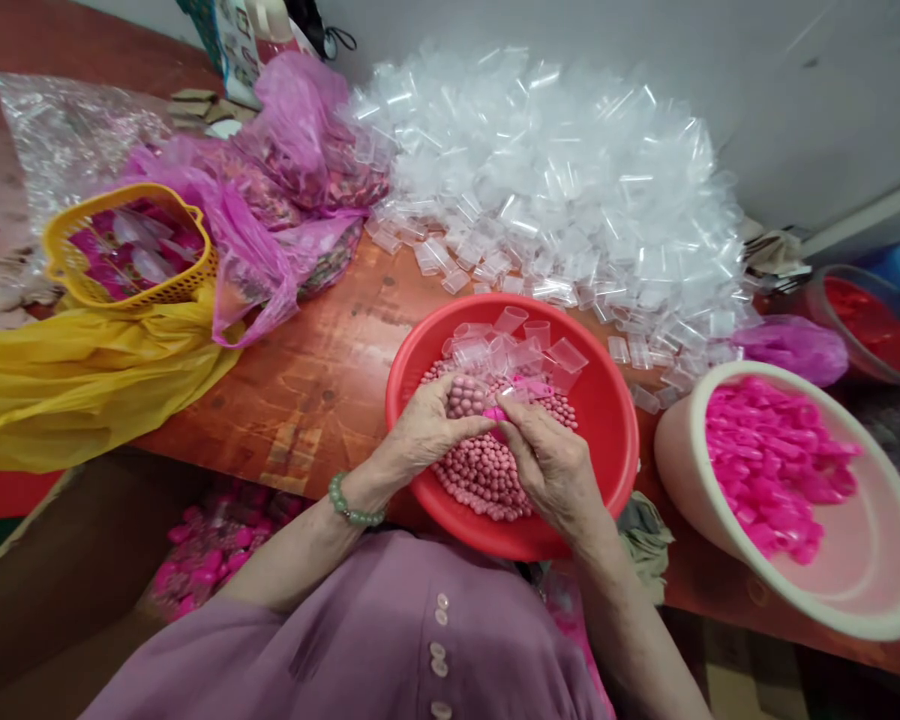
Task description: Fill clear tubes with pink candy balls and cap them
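Over a red basin [624, 440] my two hands meet. My left hand [431, 425] is closed around a small clear plastic container [466, 396] that looks filled with pink beads. The fingers of my right hand [553, 455] pinch a bright pink plastic piece [494, 413] against the container's end; whether it is seated there I cannot tell. Beneath my hands lie many loose pink beads [480, 470]. Several empty clear containers [510, 350] rest on the beads at the basin's far side, beside another bright pink piece [532, 386].
A large heap of clear containers [555, 180] covers the table's back. On the right stands a white basin [862, 600] of bright pink plastic parts [780, 460]. To the left are pink plastic bags [262, 240], a yellow basket [208, 265] and a yellow bag [97, 380].
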Demonstrator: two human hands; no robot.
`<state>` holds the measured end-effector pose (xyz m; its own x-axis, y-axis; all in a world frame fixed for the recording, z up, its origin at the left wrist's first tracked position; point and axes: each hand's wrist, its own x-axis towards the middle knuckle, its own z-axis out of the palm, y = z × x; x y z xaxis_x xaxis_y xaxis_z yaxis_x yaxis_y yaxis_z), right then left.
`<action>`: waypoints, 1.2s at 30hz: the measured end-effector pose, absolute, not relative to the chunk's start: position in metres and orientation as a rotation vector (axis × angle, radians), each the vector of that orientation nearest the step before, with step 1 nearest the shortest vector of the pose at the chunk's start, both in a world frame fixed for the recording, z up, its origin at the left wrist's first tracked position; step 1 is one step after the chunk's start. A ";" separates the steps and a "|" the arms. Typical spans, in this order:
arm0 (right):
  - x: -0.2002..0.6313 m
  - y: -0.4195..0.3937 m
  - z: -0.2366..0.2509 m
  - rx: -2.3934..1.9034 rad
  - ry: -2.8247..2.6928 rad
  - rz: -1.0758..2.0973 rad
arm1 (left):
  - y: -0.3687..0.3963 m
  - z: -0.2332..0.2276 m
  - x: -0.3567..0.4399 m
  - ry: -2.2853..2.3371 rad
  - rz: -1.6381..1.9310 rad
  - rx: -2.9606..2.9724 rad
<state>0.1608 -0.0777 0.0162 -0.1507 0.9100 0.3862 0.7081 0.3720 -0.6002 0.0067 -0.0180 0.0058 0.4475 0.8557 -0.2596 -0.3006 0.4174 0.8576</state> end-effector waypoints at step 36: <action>0.221 -0.063 0.020 -1.756 -1.781 1.062 | -0.011 0.005 -0.004 0.359 0.668 0.685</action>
<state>0.2210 -0.0629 0.0201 -0.1126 0.9706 -0.2128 0.6487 -0.0904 -0.7556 -0.0035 -0.0110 0.0049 0.7364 0.6704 -0.0905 -0.4450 0.5808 0.6816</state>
